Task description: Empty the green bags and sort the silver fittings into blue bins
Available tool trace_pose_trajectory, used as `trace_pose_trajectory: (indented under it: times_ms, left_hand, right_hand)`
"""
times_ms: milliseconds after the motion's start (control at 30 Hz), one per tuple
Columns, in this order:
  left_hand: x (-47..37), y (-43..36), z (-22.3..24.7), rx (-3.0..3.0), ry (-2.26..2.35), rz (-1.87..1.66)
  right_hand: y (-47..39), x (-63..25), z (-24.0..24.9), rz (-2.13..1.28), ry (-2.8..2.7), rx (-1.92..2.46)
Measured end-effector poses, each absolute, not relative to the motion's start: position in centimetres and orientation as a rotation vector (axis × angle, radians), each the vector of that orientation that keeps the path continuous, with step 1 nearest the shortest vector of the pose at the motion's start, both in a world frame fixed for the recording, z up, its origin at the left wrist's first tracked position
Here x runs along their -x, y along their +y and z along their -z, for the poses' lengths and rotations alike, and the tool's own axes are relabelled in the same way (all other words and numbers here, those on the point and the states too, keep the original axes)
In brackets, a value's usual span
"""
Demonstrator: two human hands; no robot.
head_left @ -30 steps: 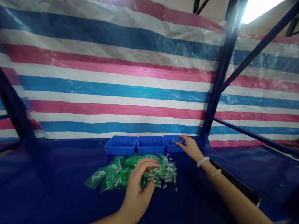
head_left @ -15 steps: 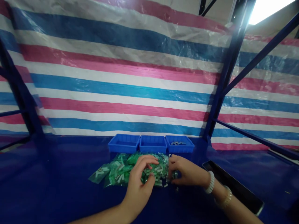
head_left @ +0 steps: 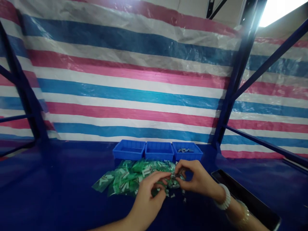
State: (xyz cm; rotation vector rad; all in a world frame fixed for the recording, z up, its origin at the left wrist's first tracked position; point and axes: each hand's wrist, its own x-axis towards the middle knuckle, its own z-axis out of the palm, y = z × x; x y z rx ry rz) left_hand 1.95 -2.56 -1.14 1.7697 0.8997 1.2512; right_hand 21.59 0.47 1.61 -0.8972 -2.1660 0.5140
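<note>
L hand (head_left: 150, 197) sits low for us, fingers curled, thumb held apart, so half-open, index stretched right up nr the R fingertips. Our R hand (head_left: 196, 179) angles in opp., wrist bent, thumb & index bent twd each other; can't tell if there's a pc. pinched in there, too blurry. Small metal pcs (head_left: 173, 183) lie btwn & under our fingertips, green bags (head_left: 127, 176) beyond and left of our L hand. Just past both hands we've 3 blue trays (head_left: 159, 156) in a row, the one beyond our R hand w/ metal pcs inside.
</note>
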Motion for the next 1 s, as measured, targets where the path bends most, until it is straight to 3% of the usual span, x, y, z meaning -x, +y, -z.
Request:
trace_pose_trajectory:
  times_ms: [500,700,800,1000]
  left_hand:
    - [-2.5,-3.4,2.9,-1.442,0.810,-1.080]
    - [-2.0,-3.5,1.6,-1.523,0.810,-1.220]
    - [-1.8,-3.7,1.1,-1.674,0.784,-1.324]
    - [-1.5,-3.8,0.8,-2.021,0.755,-1.350]
  right_hand:
    - [-1.1,-19.9,-0.7,-0.433,-2.101,0.586]
    - [-1.2,-19.9,-0.9,-0.392,-1.980,0.641]
    - [-1.0,-20.0,-1.0,-0.566,-1.880,0.715]
    - [-0.1,-19.7,-0.3,-1.245,-1.630,0.606]
